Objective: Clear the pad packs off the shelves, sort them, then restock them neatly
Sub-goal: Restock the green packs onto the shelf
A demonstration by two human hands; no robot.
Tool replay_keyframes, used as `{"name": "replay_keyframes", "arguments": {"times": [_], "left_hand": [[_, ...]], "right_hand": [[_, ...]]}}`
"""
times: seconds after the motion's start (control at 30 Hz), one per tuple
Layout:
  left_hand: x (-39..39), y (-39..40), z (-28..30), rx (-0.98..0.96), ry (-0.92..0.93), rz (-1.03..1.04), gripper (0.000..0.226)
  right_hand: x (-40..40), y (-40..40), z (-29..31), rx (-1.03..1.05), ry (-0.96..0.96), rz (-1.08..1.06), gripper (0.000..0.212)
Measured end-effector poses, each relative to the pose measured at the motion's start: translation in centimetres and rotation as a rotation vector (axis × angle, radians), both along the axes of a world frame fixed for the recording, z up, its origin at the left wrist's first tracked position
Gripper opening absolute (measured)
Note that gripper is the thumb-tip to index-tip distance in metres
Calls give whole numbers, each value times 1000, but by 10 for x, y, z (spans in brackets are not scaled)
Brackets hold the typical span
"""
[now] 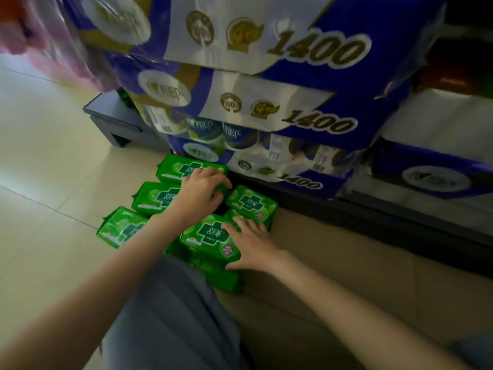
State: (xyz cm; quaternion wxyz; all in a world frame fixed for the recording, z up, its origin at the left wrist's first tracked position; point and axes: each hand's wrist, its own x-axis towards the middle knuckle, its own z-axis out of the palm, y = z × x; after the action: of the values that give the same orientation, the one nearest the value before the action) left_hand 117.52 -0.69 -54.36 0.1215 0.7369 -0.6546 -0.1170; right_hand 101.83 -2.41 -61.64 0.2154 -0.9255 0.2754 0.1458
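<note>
Several green pad packs lie on the tiled floor in front of the shelf base. My left hand (pixel 198 194) reaches over the far packs, its fingers curled onto the edge of the farthest pack (pixel 173 169). My right hand (pixel 250 243) lies with spread fingers on the right end of the near top pack (pixel 210 236), thumb against its front side. That pack sits on other green packs beneath it. Another pack (pixel 250 201) lies just beyond my right hand, and two more, one (pixel 152 196) and the other (pixel 120 227), lie to the left.
Big blue-and-white tissue roll packs (pixel 266 108) marked 1400 are stacked right behind the pads. A dark shelf base (pixel 373 222) runs along the right. A low dark platform (pixel 112 116) stands at the back left. My grey-trousered knee (pixel 173 316) is close below the packs.
</note>
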Motion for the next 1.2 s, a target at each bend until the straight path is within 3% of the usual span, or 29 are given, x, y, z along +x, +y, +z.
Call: {"name": "replay_keyframes", "arguments": {"times": [0.13,0.27,0.4,0.5,0.6,0.93,1.03,1.2], "left_hand": [[5,0,-10,39,3,15,30],[-8,-8,-22,140,-73,21,35],[-47,-18,-58,360,-227,-184,45],[-64,-18,-97,587,-403,-362,62],[-61,-20,-127,739,-488,-405,81],[-67,-37,-160,676,-622,-397,91],[-77,-52,-138,639,-534,-484,99],[-99,-94,-53,577,-89,-595,95]], "right_hand": [[-2,-6,-9,67,-113,-125,83],[-63,-46,8,74,-132,-307,73],[-136,-80,26,-118,-18,-454,68],[-165,-85,22,-85,29,-530,63],[-176,-80,12,-42,51,-551,63],[-192,-70,2,-33,34,-542,66],[-195,-81,19,-59,51,-576,62],[-192,-112,82,-86,76,-567,57]]}}
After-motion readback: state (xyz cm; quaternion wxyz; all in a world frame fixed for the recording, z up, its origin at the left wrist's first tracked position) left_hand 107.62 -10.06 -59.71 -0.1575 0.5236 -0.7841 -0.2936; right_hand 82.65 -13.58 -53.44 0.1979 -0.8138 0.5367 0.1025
